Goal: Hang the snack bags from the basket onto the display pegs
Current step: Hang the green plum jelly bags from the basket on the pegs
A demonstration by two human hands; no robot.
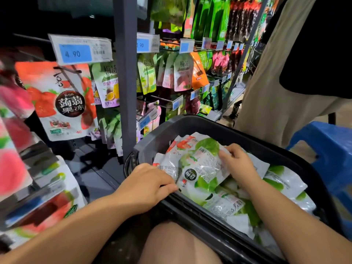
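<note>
A black basket (213, 128) in front of my knees holds several white-and-green snack bags (226, 204). My left hand (146, 184) lies over the basket's near rim and pinches the left edge of the top stack of bags (202, 168). My right hand (238, 162) grips the same stack from its right side, fingers curled over the upper edge. On the rack at left, a strawberry snack bag (62, 103) hangs from a display peg (66, 73) under a 4.90 price tag (80, 49).
A grey rack upright (126, 77) stands between the left pegs and the basket. More hung bags (182, 73) fill the pegs to the right. A person in beige (276, 79) stands at right beside a blue stool (327, 147). Blurred bags (11, 168) crowd the left.
</note>
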